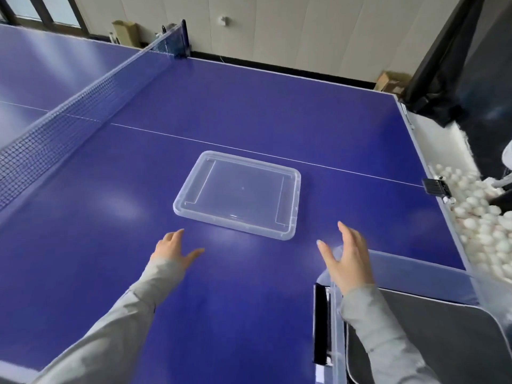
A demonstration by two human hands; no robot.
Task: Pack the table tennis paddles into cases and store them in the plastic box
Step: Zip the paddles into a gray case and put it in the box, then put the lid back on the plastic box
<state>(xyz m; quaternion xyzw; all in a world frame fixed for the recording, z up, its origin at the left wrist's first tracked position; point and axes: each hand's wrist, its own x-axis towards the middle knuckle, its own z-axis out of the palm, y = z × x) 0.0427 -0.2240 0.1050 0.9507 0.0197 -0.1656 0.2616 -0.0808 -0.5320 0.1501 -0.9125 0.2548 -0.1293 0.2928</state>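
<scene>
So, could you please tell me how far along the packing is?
A dark case already lies inside the plastic box. Both hands, left hand and right hand, are open, reaching toward the clear lid on the table. Closing the box remains.

A blue table tennis hall corner

The blue table (249, 106) fills the view, its net (83, 98) stretching off to the left, far beyond the hands. Pale panelled walls (304, 31) rise behind, with dark-framed windows (41, 12) at far left, cardboard boxes (126, 30) along the baseboard, and black curtain fabric (443, 65) hanging at right.
</scene>
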